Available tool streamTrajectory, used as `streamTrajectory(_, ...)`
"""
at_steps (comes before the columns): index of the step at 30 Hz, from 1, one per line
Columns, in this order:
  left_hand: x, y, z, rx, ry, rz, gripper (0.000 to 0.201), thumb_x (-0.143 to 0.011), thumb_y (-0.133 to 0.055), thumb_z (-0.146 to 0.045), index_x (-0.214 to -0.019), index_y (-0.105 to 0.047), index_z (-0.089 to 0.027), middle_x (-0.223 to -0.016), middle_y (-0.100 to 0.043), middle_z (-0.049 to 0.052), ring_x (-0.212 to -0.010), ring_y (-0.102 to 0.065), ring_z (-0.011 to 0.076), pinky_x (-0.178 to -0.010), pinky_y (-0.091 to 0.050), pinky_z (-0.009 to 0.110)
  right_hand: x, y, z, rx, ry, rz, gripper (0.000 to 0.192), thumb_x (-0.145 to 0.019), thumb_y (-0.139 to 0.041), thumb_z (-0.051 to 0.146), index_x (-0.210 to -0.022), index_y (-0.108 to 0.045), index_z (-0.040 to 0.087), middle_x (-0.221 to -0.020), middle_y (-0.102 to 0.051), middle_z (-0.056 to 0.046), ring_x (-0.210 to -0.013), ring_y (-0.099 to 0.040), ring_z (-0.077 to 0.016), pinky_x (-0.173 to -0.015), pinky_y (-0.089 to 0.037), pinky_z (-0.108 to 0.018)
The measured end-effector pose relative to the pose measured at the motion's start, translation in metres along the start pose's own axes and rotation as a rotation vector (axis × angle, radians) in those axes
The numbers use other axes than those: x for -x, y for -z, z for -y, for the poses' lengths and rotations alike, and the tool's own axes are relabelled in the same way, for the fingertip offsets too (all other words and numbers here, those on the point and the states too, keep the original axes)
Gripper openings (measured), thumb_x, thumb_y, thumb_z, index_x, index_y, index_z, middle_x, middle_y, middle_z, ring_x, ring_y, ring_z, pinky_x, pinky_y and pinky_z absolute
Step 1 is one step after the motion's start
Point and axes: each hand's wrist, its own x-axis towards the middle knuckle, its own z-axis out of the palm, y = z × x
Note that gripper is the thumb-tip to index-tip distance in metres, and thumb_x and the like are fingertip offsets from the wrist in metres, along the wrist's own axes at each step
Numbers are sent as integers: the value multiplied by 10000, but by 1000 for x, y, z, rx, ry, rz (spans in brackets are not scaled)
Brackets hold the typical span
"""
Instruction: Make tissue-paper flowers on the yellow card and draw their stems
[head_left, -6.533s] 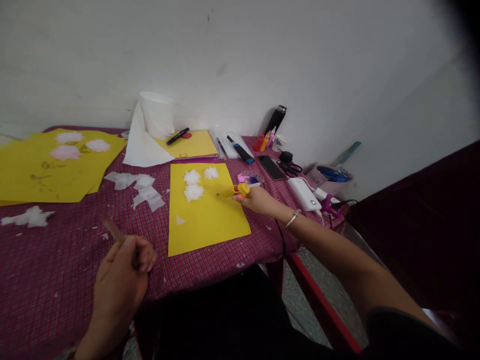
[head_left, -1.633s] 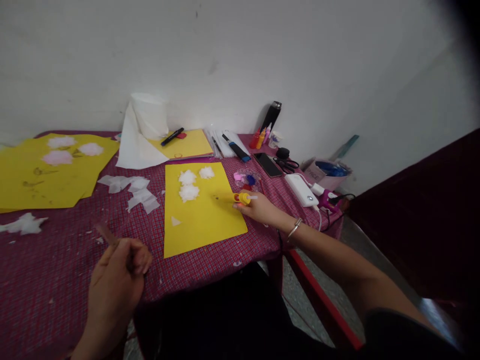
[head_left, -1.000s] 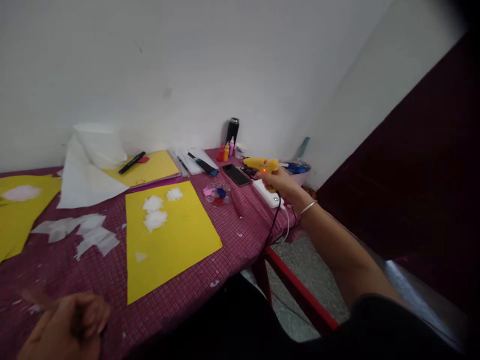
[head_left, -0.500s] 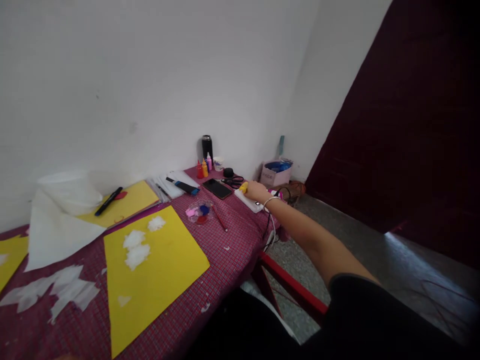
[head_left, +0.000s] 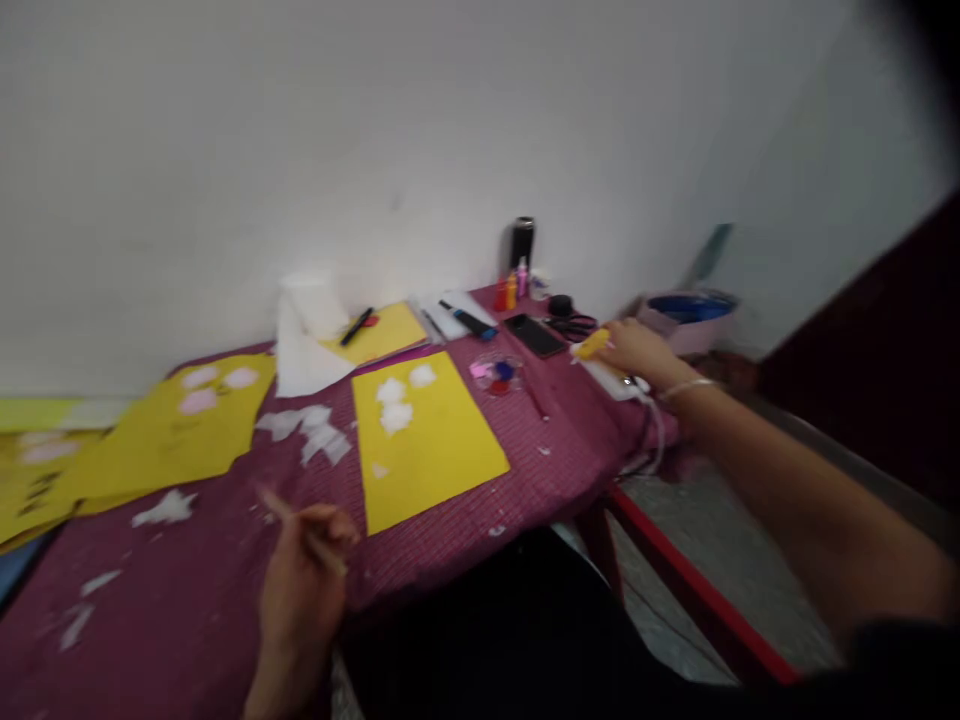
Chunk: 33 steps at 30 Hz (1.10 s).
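1. Head view, blurred by motion: the right hand (head_left: 634, 350) is extended to the far right end of the desk (head_left: 187, 590), which is covered in maroon checked cloth.
2. Right grip: closed around the yellow plastic glue gun (head_left: 592, 345). Only the front of the gun shows past the fingers.
3. Glue gun axis: roughly level, long axis running left-right, visible end pointing left toward the black phone (head_left: 535, 335).
4. Glue gun position: directly above the white power bank (head_left: 611, 377), near the black scissors (head_left: 571, 325).
5. Left hand (head_left: 304, 580): at the near desk edge, grip pinched on a thin tan stick (head_left: 296, 517). Stick axis is diagonal, free end pointing up and left.
6. Yellow paper sheet (head_left: 431, 450) with white cotton tufts (head_left: 394, 405) lies flat between both hands.
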Motion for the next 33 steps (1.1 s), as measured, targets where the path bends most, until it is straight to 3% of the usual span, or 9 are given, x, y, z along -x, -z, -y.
streamTrajectory(2,5,-18,4,173,87,47,310,-752,-689,-523,-734,-698,-214,-726,-660,17,-743,-617,165,-716,-524,324,13,-1,25,-87,140,-45,429,-937,-492,297,-1246,-594,16,-1126,-656,-262,-976,-651,-239,-747,-438,-318)
streamTrajectory(6,28,-73,5,387,281,345,350,-900,-538,-514,-1099,-704,-280,-1149,-689,51,-1091,-603,200,-936,-486,382,74,-11,100,-534,783,-126,407,-885,-566,239,-1291,-570,211,-907,-722,-77,-747,-667,-180,-701,-506,-315)
streamTrajectory(11,24,-121,9,444,296,458,367,-943,-483,-467,-1125,-709,-243,-1242,-655,60,-1216,-552,205,-1082,-390,359,121,-30,168,-662,1343,-13,472,-889,-559,185,-1347,-537,299,-1063,-721,-75,-982,-678,-231,-872,-530,-362)
streamTrajectory(16,-6,-110,21,188,258,494,431,-959,-424,-505,-1213,-649,-240,-1268,-628,86,-1212,-549,223,-1049,-414,387,89,-43,186,-967,1222,42,421,-922,-478,115,-1279,-557,324,-902,-705,-34,-808,-677,-168,-667,-535,-283)
streamTrajectory(20,-32,-69,6,-275,327,681,348,-948,-481,-426,-1010,-722,-183,-924,-713,101,-845,-657,205,-809,-506,359,60,-52,190,-1158,1002,172,169,-936,-508,184,-994,-628,287,-764,-663,-6,-685,-644,-133,-593,-516,-255)
streamTrajectory(22,-50,-41,-8,-748,79,679,269,-934,-511,-369,-937,-727,-209,-853,-706,78,-782,-635,198,-716,-483,328,49,-62,187,-1249,835,290,134,-947,-502,243,-913,-625,284,-721,-651,-8,-625,-627,-131,-532,-509,-251)
streamTrajectory(25,-82,0,-21,-1429,-448,290,193,-899,-548,-306,-919,-716,-213,-912,-704,103,-853,-615,248,-793,-450,389,36,-84,179,-1329,622,431,163,-956,-500,319,-888,-644,286,-671,-644,-9,-546,-600,-132,-459,-498,-258)
streamTrajectory(29,-118,31,-16,-1845,-659,187,185,-906,-534,-288,-891,-686,-184,-858,-684,109,-822,-588,269,-767,-442,401,27,-105,173,-1361,492,503,183,-951,-515,357,-884,-665,277,-640,-636,-13,-517,-588,-131,-440,-495,-262)
streamTrajectory(33,-135,38,-12,-1893,-689,236,172,-909,-520,-245,-864,-672,-177,-867,-680,103,-838,-591,261,-774,-453,393,24,-101,175,-1355,444,547,212,-936,-534,376,-852,-673,239,-625,-630,-15,-520,-583,-120,-446,-487,-241)
